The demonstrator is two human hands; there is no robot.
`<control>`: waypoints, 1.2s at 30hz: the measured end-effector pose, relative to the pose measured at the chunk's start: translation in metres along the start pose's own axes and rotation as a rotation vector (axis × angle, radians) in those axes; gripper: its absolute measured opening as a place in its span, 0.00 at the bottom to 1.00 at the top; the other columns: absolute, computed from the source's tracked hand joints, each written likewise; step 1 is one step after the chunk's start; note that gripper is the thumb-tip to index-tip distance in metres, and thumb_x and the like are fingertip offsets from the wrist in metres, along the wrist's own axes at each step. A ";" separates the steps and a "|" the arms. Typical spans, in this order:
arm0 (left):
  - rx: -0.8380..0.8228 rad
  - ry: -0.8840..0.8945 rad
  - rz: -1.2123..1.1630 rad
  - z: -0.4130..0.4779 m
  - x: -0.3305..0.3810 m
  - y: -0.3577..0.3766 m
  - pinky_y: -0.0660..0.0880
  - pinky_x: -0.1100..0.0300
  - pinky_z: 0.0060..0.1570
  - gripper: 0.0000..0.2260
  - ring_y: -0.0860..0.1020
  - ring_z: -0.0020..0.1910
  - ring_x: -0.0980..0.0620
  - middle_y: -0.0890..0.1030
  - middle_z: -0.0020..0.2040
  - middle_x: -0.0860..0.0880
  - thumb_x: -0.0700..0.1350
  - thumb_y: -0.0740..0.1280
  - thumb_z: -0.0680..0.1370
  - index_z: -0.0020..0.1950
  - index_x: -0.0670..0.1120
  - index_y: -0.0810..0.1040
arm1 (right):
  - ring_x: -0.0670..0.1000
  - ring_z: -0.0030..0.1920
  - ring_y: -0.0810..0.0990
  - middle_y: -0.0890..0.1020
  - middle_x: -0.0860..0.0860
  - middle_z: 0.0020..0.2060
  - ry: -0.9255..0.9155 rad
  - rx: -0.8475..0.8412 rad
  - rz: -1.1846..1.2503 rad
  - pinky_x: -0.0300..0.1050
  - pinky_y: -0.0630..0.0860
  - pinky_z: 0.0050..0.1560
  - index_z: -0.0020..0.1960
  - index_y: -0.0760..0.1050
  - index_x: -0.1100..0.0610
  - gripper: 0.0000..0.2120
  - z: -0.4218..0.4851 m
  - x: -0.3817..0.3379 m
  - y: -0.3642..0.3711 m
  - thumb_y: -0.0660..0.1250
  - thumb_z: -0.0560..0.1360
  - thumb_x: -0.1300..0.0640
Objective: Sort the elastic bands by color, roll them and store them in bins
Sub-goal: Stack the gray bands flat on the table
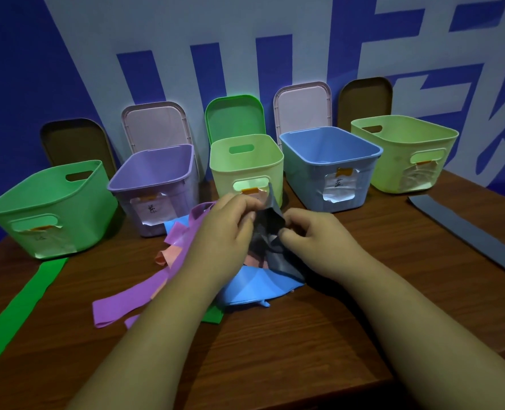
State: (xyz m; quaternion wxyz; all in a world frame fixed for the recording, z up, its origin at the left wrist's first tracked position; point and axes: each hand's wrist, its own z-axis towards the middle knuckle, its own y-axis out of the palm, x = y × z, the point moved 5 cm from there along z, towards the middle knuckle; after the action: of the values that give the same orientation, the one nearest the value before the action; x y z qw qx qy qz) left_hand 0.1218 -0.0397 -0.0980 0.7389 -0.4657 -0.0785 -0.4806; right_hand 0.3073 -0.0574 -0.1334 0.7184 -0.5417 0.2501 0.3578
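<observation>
Both forearms reaching forward over the wooden table (274, 344), left hand (224, 229) and right hand (313, 232) pinching a dark grey band (270, 224), lifted above the tangled pile of bands (245, 284) before the bins (331, 167).

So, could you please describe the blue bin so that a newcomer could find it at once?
On the wooden table, five bins stand in a row along the wall. The blue bin is fourth from the left, with a pink lid leaning behind it. It alone is blue; the bin on its left and the bin on its right are pale yellow-green.
</observation>
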 end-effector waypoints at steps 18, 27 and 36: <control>0.071 -0.053 -0.253 -0.004 0.020 -0.004 0.78 0.38 0.42 0.05 0.80 0.43 0.42 0.80 0.44 0.42 0.50 0.59 0.88 0.58 0.57 0.74 | 0.45 0.36 0.79 0.81 0.46 0.35 0.086 0.248 0.031 0.53 0.77 0.39 0.44 0.77 0.46 0.10 -0.005 -0.005 -0.016 0.65 0.83 0.44; 0.044 -0.012 -0.176 -0.004 0.016 -0.006 0.80 0.58 0.46 0.06 0.80 0.51 0.59 0.80 0.51 0.61 0.50 0.59 0.88 0.60 0.56 0.75 | 0.43 0.40 0.82 0.85 0.42 0.40 0.127 0.119 -0.154 0.49 0.80 0.38 0.50 0.83 0.41 0.07 -0.005 -0.002 -0.014 0.67 0.80 0.43; -0.158 0.015 0.179 0.000 0.009 -0.021 0.74 0.61 0.45 0.11 0.78 0.49 0.65 0.82 0.49 0.62 0.59 0.65 0.82 0.63 0.61 0.76 | 0.53 0.27 0.80 0.86 0.54 0.34 0.172 0.383 0.422 0.46 0.77 0.30 0.56 0.85 0.47 0.13 -0.012 -0.004 -0.033 0.62 0.86 0.56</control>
State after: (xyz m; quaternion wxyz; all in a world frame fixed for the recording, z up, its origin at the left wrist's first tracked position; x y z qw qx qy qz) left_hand 0.1102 -0.0481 -0.0800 0.7406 -0.5238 0.0072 -0.4208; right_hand 0.3311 -0.0747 -0.1138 0.6935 -0.3606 0.4802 0.3979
